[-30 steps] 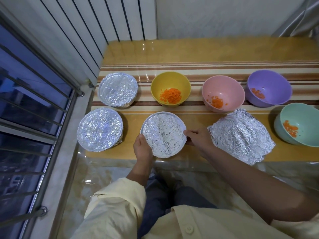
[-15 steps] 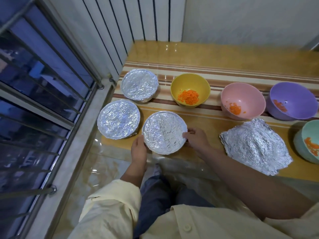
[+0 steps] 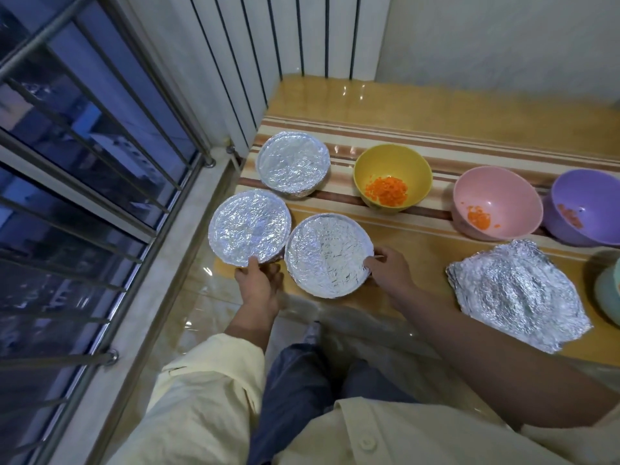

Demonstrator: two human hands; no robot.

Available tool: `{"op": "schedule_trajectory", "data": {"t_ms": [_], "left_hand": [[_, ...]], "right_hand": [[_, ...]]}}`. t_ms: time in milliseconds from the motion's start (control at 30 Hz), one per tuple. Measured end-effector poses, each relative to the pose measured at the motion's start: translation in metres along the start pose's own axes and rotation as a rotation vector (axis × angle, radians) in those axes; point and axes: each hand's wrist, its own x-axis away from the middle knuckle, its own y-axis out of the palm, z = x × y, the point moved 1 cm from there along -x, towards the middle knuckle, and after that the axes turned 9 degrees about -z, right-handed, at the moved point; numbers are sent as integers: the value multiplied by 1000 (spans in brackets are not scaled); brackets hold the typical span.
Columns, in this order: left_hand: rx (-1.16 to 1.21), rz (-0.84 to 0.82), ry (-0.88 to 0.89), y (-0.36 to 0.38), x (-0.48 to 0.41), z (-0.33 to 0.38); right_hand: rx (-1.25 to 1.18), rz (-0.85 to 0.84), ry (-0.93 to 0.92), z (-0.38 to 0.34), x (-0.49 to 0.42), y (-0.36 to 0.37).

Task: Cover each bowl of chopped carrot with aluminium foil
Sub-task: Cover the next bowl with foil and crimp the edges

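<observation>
Task progress, head view. Three bowls already wear foil and four remain open. The nearest foil-covered bowl (image 3: 328,255) sits between the two hands. The right hand (image 3: 385,270) has its fingertips (image 3: 368,263) curled onto the rim at the bowl's right side, pinching the foil edge. The left hand (image 3: 258,285) lies at the bowl's left side with its thumb touching the rim of the second foil-covered bowl (image 3: 250,226), which stands just beyond that hand. Its fingers are largely hidden, so whether they clasp anything cannot be told. A third foil-covered bowl (image 3: 292,164) stands farther beyond the left hand. Beyond the right hand, the yellow bowl (image 3: 392,162) shows chopped carrot uncovered. To that hand's right, the pink bowl (image 3: 496,196) and purple bowl (image 3: 583,196) are likewise open, and a pale green bowl (image 3: 608,290) is cut off by the frame edge, contents unseen. The stack of foil sheets (image 3: 516,297) lies just right of the right hand, within reach. Judged stage: the third cover appears to be receiving its last crimping, and four covers are left.
</observation>
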Motion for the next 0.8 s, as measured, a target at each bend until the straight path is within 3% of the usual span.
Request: {"op": "schedule_trajectory", "data": {"t_ms": [400,567,733,800], "left_hand": [[-37,1,27,-8,-20,30],[-66,-13,-37,-9,-23,32],[-267,-178,-161,-1,-7,24],[-335,-246,-210,3,-1,19]], "right_hand": [[-66,34,1,-17,-16,21],[-36,25,9,-25,-19,23],[126,206,-214,-39,-19,-2],[142,154,-236,-47,-28,-14]]}}
